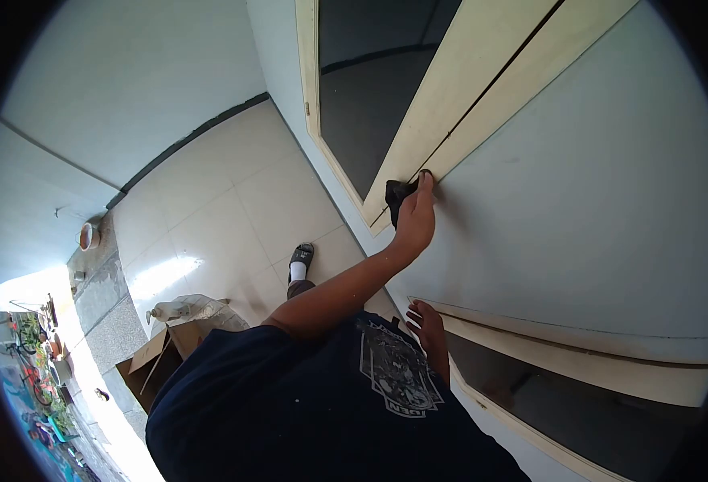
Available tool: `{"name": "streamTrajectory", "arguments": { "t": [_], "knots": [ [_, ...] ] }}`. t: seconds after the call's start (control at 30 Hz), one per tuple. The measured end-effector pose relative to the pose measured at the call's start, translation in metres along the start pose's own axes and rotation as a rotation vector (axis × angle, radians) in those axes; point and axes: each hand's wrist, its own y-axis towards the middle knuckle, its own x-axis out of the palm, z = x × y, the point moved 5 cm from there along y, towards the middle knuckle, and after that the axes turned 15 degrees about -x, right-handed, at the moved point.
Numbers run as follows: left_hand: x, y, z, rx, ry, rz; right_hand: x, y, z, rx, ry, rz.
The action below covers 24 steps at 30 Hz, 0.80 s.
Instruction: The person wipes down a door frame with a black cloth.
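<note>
My left hand (417, 217) reaches across to the right and presses a crumpled black cloth (399, 195) against a cream-coloured frame (450, 104). The fingers close over the cloth, with one fingertip resting at the frame's edge. A dark narrow gap runs along the frame beside the cloth. Lower down, my right hand (428, 325) is held close to a pale panel's edge (515, 317), fingers apart and nothing in them.
A dark glass pane (374, 88) sits behind the frame, and another (531, 394) lies low on the right. My sandalled foot (300, 259) stands on the tiled floor (209, 217). A cardboard box (151, 353) and a plastic bag (197, 308) are at left; a pot (89, 236) stands beyond.
</note>
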Motion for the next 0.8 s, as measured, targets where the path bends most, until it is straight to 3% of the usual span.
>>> {"name": "streamTrajectory", "arguments": {
  "t": [0.07, 0.1, 0.17, 0.2, 0.33, 0.37, 0.43, 0.53, 0.63, 0.67, 0.8],
  "knots": [
    [0.006, -0.019, 0.013, 0.188, 0.021, -0.032, 0.000, -0.003, -0.005, -0.004, -0.018, -0.018],
    [0.005, -0.020, 0.012, 0.189, 0.010, -0.031, -0.001, -0.002, -0.010, -0.003, -0.034, -0.019],
    [0.000, -0.002, -0.007, -0.147, 0.057, -0.089, 0.008, 0.012, -0.023, -0.024, -0.046, -0.035],
    [-0.004, 0.021, -0.029, -0.118, 0.039, 0.042, 0.009, 0.012, -0.027, -0.025, -0.038, -0.032],
    [-0.017, 0.048, -0.038, -0.335, -0.067, -0.060, 0.008, 0.013, -0.024, -0.014, -0.038, -0.033],
    [-0.020, 0.051, -0.040, -0.339, -0.069, -0.057, 0.007, 0.010, -0.021, 0.005, -0.053, -0.031],
    [-0.009, 0.051, -0.027, -0.325, -0.185, -0.304, 0.004, 0.012, -0.023, 0.011, -0.080, -0.058],
    [0.010, -0.019, 0.022, -0.179, -0.269, -0.374, 0.006, 0.014, -0.028, 0.029, -0.115, -0.079],
    [0.010, -0.011, 0.009, -0.191, -0.217, -0.455, 0.005, 0.015, -0.033, 0.036, -0.118, -0.069],
    [0.011, -0.002, -0.002, -0.286, -0.245, -0.284, 0.004, 0.018, -0.035, 0.030, -0.099, -0.067],
    [-0.001, 0.063, -0.056, -0.423, -0.246, -0.235, 0.002, 0.015, -0.038, 0.031, -0.123, -0.048]
  ]
}}
